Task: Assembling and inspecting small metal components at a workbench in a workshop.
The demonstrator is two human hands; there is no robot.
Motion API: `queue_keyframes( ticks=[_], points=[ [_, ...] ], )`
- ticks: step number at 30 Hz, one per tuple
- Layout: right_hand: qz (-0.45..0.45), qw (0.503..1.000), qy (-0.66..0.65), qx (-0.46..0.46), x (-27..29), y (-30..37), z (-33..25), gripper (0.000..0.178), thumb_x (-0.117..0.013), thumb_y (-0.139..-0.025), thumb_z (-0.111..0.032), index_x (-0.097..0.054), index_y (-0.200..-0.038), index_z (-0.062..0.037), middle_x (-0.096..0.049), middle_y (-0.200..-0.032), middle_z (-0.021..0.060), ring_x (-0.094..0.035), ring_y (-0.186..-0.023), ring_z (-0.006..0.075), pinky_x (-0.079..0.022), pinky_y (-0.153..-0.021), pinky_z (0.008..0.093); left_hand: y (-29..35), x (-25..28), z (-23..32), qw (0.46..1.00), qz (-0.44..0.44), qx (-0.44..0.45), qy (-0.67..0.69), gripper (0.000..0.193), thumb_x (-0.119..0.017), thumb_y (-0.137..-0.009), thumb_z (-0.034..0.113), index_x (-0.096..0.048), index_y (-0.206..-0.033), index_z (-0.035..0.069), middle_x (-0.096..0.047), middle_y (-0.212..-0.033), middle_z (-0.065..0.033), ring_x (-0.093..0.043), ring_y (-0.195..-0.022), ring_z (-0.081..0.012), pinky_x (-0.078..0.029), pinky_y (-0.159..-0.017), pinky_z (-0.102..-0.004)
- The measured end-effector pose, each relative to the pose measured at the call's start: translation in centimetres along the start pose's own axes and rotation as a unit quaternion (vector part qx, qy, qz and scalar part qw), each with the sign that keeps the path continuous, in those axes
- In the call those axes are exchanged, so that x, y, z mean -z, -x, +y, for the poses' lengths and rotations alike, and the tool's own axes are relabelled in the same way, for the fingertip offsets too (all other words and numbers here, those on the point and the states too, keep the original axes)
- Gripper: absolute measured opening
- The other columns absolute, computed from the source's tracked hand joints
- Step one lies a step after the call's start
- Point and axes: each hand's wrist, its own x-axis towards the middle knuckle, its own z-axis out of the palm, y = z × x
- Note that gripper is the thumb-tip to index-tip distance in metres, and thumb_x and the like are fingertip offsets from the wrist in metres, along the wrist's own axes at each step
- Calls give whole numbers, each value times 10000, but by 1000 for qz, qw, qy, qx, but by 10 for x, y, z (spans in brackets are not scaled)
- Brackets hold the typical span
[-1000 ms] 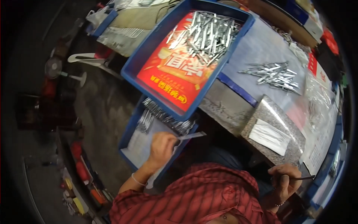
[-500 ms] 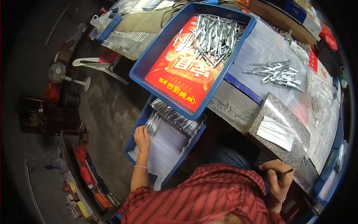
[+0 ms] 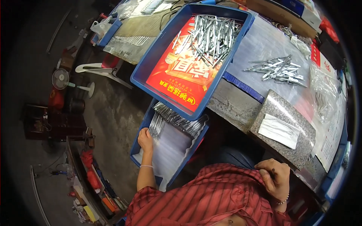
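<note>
My left hand [image 3: 145,140] is at the left side of the lower blue tray [image 3: 135,148], fingers curled beside a row of slim silver metal pieces [image 3: 156,126]. Whatever lies between those fingers is hidden. More such pieces [image 3: 181,119] are lined up at the tray's far end, on a pale plastic liner [image 3: 169,152]. My right hand [image 3: 274,179] is closed in front of the bench edge, around a thin dark stick-like tool [image 3: 273,171] of which only a short end shows. Beyond it, a folded white cloth [image 3: 279,131] rests on a speckled stone block [image 3: 292,116].
A larger blue tray [image 3: 141,77] overhangs the lower one, with a red printed sheet [image 3: 177,81] and a heap of silver pieces [image 3: 215,37]. A loose pile [image 3: 279,71] lies on the bench's plastic cover. A white fan [image 3: 60,79] stands on the floor at left.
My right hand has shifted slightly left and turned, so less of the dark tool shows. My left hand stays by the row, its pieces now lying more evenly side by side.
</note>
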Motion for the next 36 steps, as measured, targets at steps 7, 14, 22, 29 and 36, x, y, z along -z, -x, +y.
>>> queue_keyframes(
  ticks=[7, 14, 22, 29, 36],
  points=[
    [-13, 1000, 17, -13, 14, 5, 7, 149, -677, -756, 2, -650, -901, -18, -657, -807, 111, -649, -607, 250, -510, -556, 301, -17, 36, 59, 996, 22, -59, 57, 179, -547, -884, 4, -628, -1043, -10, -630, -977, -176, -620, -895, -343, -495, -783, -393],
    [-46, 996, -78, 18, 14, 3, 16, 133, -646, -894, -112, -641, -994, -26, -640, -839, 131, -659, -697, 279, -523, -605, 327, -23, 134, 269, 925, -69, -241, 285, 193, -609, -828, -95, -637, -997, -6, -655, -949, -153, -643, -856, -289, -508, -770, -356],
    [51, 986, -158, 20, 33, 54, 25, 184, -520, -967, -109, -621, -1064, 10, -678, -893, 127, -685, -729, 222, -538, -665, 280, -98, 61, 511, 810, -156, -375, 423, 156, -632, -837, 8, -660, -990, -4, -645, -901, -137, -620, -763, -235, -488, -694, -299],
    [114, 980, -126, -101, 39, 106, 42, 160, -599, -919, -122, -657, -1014, -7, -683, -821, 137, -689, -726, 277, -524, -633, 313, -156, -63, 571, 880, -243, -361, 191, 190, -650, -777, 182, -684, -769, -4, -663, -829, -242, -641, -820, -413, -500, -761, -492],
    [103, 984, -129, -62, 50, 102, 53, 174, -613, -923, -134, -651, -1039, -9, -686, -884, 133, -690, -770, 283, -536, -663, 317, -155, -54, 554, 891, -163, -365, 217, 155, -638, -825, 151, -649, -855, 0, -668, -784, -209, -654, -766, -379, -509, -696, -433]
  ],
)
